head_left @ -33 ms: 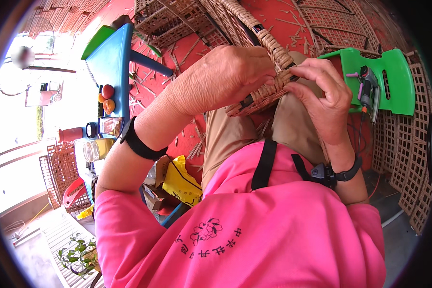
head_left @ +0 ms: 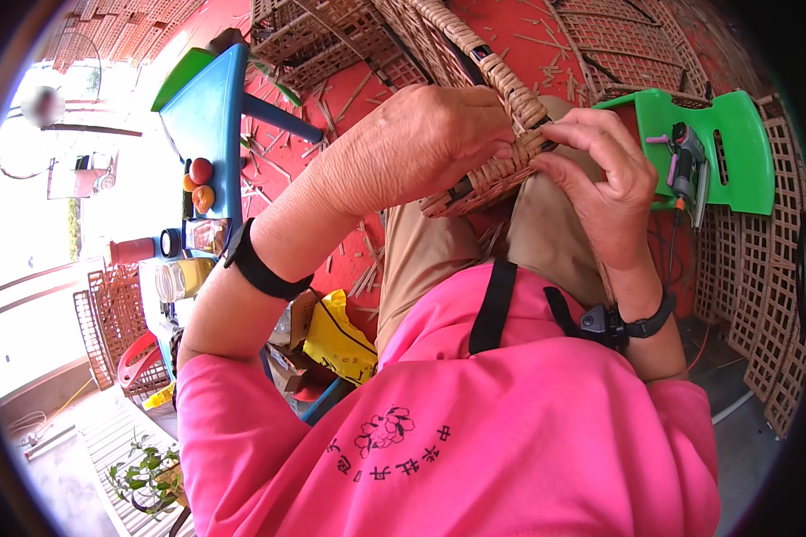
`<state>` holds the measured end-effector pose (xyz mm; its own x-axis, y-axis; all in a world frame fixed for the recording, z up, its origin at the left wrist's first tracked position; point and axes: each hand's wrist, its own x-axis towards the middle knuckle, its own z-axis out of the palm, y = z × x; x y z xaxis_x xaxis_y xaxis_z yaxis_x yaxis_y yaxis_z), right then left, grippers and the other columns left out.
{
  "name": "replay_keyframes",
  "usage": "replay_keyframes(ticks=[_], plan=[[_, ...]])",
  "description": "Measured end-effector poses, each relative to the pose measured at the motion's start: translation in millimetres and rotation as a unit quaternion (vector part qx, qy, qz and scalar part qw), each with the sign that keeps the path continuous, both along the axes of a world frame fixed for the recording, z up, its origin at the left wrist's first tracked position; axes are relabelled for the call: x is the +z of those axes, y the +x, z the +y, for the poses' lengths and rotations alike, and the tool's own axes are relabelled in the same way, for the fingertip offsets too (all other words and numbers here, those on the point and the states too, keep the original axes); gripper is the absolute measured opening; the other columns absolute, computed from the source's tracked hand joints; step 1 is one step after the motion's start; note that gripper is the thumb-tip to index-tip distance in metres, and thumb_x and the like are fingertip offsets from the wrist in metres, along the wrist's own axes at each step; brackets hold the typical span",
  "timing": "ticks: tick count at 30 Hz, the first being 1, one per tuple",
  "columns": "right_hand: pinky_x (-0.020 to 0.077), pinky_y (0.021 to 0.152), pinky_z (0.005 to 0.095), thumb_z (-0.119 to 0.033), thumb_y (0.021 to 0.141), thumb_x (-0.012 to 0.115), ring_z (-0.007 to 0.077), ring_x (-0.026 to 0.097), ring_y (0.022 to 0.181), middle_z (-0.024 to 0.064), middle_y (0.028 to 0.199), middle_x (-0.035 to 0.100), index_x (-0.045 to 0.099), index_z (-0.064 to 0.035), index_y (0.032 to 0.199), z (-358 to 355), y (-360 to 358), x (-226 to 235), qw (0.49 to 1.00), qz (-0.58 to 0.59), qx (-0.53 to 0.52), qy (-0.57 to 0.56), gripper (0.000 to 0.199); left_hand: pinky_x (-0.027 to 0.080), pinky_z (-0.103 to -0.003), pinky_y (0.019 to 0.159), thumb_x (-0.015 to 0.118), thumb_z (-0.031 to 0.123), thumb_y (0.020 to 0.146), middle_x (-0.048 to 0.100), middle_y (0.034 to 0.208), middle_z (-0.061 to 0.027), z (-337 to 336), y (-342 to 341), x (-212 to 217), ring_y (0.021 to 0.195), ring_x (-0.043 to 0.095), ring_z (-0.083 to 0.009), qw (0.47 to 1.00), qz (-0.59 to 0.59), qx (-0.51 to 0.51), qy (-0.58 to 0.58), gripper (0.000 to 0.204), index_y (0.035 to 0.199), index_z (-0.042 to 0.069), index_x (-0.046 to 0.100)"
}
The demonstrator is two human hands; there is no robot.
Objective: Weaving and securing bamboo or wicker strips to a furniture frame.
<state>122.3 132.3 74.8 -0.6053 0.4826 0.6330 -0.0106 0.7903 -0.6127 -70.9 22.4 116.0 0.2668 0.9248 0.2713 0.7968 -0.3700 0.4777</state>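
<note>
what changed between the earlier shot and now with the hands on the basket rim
Nothing visibly changed. The left hand and right hand are both on the woven basket rim, held over the lap as before. The green stool with the power tool and the blue stool are where they were.

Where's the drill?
In the head view, the drill lies on the green stool at the right, just beyond the right hand.
</note>
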Motion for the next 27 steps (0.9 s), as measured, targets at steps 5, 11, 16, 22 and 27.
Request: replay_keyframes(ticks=[5, 11, 16, 22, 27], plan=[[0.0524, 0.064, 0.0286, -0.005, 0.064, 0.082, 0.0191, 0.065, 0.076, 0.0049, 0.088, 0.066, 0.070, -0.0055, 0.088, 0, 0, 0, 1.000, -0.006, -0.005, 0.000, 0.027, 0.049, -0.038, 0.067, 0.063, 0.011, 0.086, 0.059, 0.085, -0.0120, 0, 2, -2, 0.078, 0.062, -0.0313, 1.000, 0.002, 0.012, 0.015, 0.013, 0.094, 0.001, 0.062], [0.0523, 0.064, 0.0285, -0.005, 0.064, 0.082, 0.0192, 0.065, 0.076, 0.0051, 0.088, 0.066, 0.070, -0.0052, 0.088, 0, 1, 2, 1.000, -0.009, -0.009, 0.016, 0.026, 0.048, -0.039, 0.067, 0.062, 0.010, 0.085, 0.058, 0.081, -0.0123, 2, 5, -4, 0.079, 0.061, -0.0336, 0.999, -0.022, 0.008, 0.033, 0.011, 0.091, 0.001, 0.061], [0.0529, 0.065, 0.0292, -0.004, 0.065, 0.081, 0.0195, 0.066, 0.078, 0.0058, 0.090, 0.066, 0.070, -0.0049, 0.090, -6, 1, 3, 1.000, -0.005, -0.007, 0.005, 0.027, 0.049, -0.033, 0.069, 0.065, 0.013, 0.087, 0.062, 0.083, -0.0091, 4, 1, -4, 0.080, 0.064, -0.0205, 0.996, -0.072, 0.042, -0.039, 0.016, 0.097, 0.000, 0.064], [0.0534, 0.066, 0.0297, -0.003, 0.066, 0.080, 0.0201, 0.066, 0.079, 0.0062, 0.090, 0.065, 0.069, -0.0046, 0.091, -7, 1, 5, 1.000, -0.012, 0.000, 0.013, 0.028, 0.049, -0.025, 0.080, 0.065, 0.018, 0.091, 0.067, 0.092, -0.0036, -6, -8, -10, 0.087, 0.062, -0.0100, 0.911, -0.338, 0.108, -0.210, 0.023, 0.105, -0.001, 0.066], [0.0532, 0.066, 0.0298, -0.002, 0.065, 0.080, 0.0199, 0.065, 0.078, 0.0064, 0.089, 0.065, 0.069, -0.0041, 0.090, -5, -1, 5, 1.000, -0.013, 0.010, 0.008, 0.027, 0.047, -0.027, 0.090, 0.063, 0.013, 0.091, 0.066, 0.103, -0.0057, -9, -3, -18, 0.099, 0.061, -0.0127, 0.857, -0.443, 0.105, -0.241, 0.032, 0.118, -0.003, 0.060]])
